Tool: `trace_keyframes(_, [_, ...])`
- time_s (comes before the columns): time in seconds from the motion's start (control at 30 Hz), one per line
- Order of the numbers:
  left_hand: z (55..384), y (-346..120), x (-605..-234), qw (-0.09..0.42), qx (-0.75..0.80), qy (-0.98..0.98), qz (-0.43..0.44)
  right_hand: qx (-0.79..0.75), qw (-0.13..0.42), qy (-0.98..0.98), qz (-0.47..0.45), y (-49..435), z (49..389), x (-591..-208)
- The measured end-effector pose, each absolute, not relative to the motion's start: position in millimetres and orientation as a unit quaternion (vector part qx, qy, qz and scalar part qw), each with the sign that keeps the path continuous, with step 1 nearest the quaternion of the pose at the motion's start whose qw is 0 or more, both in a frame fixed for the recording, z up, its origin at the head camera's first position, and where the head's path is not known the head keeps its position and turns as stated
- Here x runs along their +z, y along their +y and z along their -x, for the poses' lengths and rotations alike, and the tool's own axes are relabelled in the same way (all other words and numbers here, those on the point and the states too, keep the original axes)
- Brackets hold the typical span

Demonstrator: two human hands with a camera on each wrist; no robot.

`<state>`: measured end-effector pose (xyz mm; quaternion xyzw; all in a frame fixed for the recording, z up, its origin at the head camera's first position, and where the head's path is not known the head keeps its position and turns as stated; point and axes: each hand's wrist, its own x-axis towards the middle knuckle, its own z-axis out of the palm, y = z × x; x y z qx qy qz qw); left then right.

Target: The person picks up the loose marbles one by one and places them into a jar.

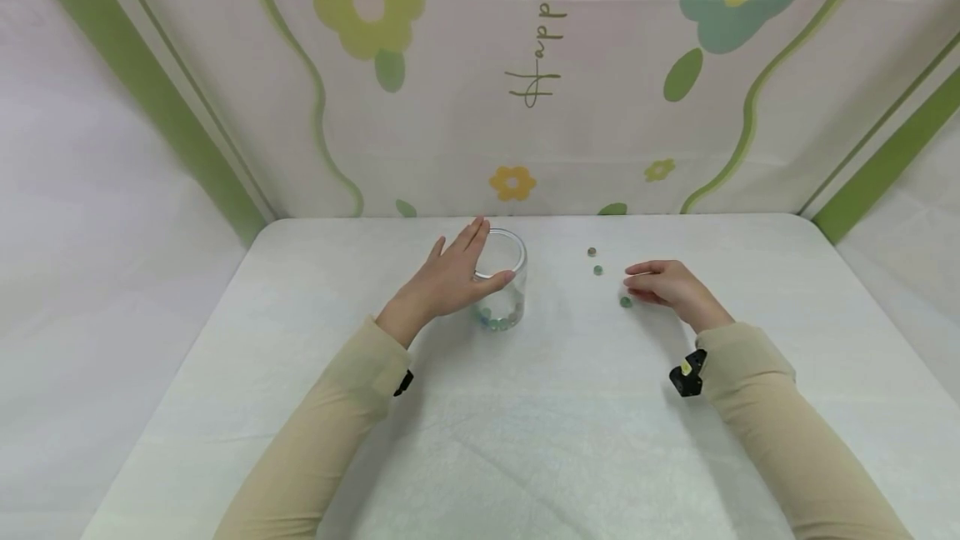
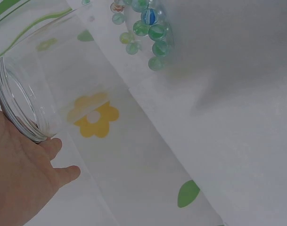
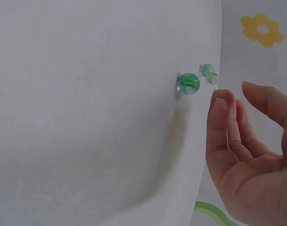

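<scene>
A clear glass jar (image 1: 519, 294) stands upright on the table, its metal-coloured rim uppermost. Several green and blue marbles (image 2: 157, 32) lie at its bottom. Against the rim rests my left hand (image 1: 450, 277), fingers straight along the far left side and thumb stretched across the front. My right hand (image 1: 671, 286) hovers at the right with fingers lightly bent; in the right wrist view a gap shows between thumb and fingertips, with nothing there. Just below those fingertips sits a green swirled marble (image 3: 188, 83). Farther back are a pale green marble (image 1: 597, 270) and a brownish marble (image 1: 592, 252).
White cloth covers the table (image 1: 495, 440). Behind its far edge hangs a printed curtain (image 1: 450, 123) with flowers and leaves. Small black wrist cameras, such as the right one (image 1: 687, 373), are strapped under both sleeves.
</scene>
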<state>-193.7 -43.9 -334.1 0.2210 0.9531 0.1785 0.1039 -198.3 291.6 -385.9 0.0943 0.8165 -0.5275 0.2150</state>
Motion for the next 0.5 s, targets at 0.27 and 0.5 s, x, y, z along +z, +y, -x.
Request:
trace_keyframes(0.27, [193.1, -43.0, -333.5, 0.103, 0.182, 0.952, -0.223, -0.498, 0.212, 0.836, -0.091, 303.2, 196.2, -395.4])
trace_keyframes(0.5, [193.4, -42.7, -332.5, 0.103, 0.184, 0.952, -0.222, -0.491, 0.218, 0.839, -0.085, 304.1, 195.7, -399.8])
